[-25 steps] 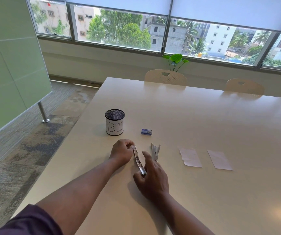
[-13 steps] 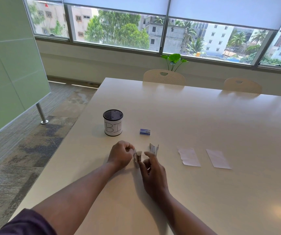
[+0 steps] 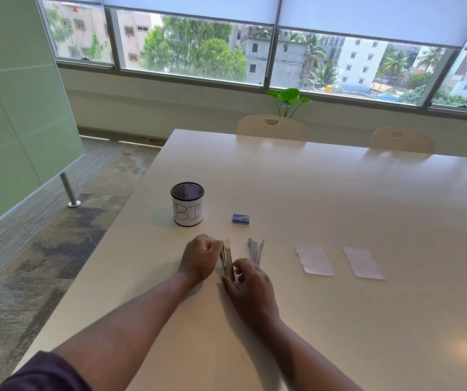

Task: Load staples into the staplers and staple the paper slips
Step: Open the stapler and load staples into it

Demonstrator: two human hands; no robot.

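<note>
A second ago the stapler (image 3: 227, 259) lay flat between the hands; now the left hand (image 3: 201, 256) grips its far end and the right hand (image 3: 250, 289) pinches its near end, tipping it up; loading looks imminent; staple box (image 3: 240, 218) untouched beyond both hands.

Cup (image 3: 187, 204) left of staple box (image 3: 240, 218); staplers (image 3: 256, 251) before them.
</note>
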